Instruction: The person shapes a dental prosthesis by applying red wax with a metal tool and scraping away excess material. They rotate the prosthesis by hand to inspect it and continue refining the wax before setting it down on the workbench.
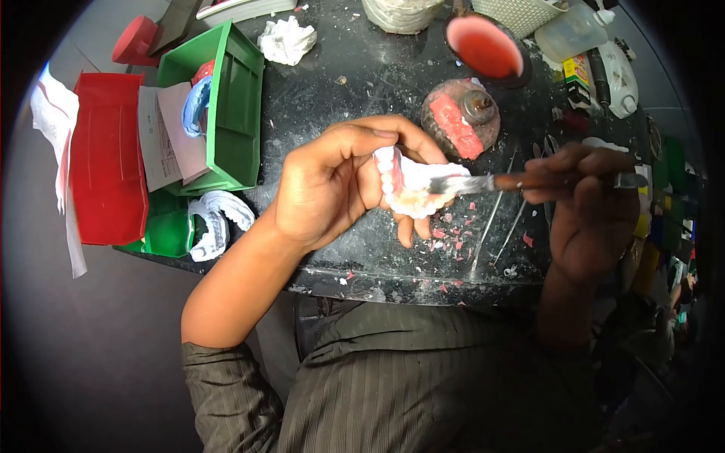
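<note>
My left hand (321, 177) is wrapped round a white dental cast (391, 175) with a row of teeth, its thumb near the top edge. Pinkish material shows along the teeth, though bright light washes out part of it. My right hand (593, 215) grips the brown handle of a wax knife (521, 182). The knife's metal blade lies over the inner side of the cast; whether it touches cannot be told. Just beyond the cast stands a round spirit burner (479, 107) with a pink wax piece (457, 124) resting on it.
Thin metal instruments (492, 230) and pink wax shavings (445, 243) lie on the black table (340, 275). At left are a green bin (238, 113), a red bin (109, 158) and plaster casts (211, 234). Behind are a red round dish (485, 47) and a bottle (572, 34).
</note>
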Demonstrator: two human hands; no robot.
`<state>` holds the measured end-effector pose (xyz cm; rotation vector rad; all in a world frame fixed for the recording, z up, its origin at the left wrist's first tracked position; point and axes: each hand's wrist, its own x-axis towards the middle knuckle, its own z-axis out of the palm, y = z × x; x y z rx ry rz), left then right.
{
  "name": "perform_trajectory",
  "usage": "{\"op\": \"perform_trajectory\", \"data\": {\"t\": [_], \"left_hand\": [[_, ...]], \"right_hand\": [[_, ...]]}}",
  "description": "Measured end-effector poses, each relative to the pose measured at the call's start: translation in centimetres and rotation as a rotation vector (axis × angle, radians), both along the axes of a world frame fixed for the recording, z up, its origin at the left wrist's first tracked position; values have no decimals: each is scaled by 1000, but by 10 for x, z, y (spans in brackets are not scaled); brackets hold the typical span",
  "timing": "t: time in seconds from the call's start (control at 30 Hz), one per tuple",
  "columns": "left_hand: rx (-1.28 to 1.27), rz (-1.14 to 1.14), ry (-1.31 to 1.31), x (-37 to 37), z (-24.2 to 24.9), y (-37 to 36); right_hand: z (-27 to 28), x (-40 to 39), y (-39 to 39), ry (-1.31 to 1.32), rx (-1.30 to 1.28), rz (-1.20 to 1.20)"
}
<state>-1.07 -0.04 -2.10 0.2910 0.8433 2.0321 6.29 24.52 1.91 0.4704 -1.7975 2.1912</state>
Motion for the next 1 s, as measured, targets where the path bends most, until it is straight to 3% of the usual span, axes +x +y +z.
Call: {"op": "perform_trajectory", "data": {"t": [0.2,0.4,1.0], "left_hand": [[12,13,-21,2,2,1],[32,18,-36,2,2,1],[12,27,-34,1,1,-1]], "right_hand": [[-3,3,-9,125,262,41],[5,12,-21,1,230,-45],[10,18,-30,-49,245,-131]]}}
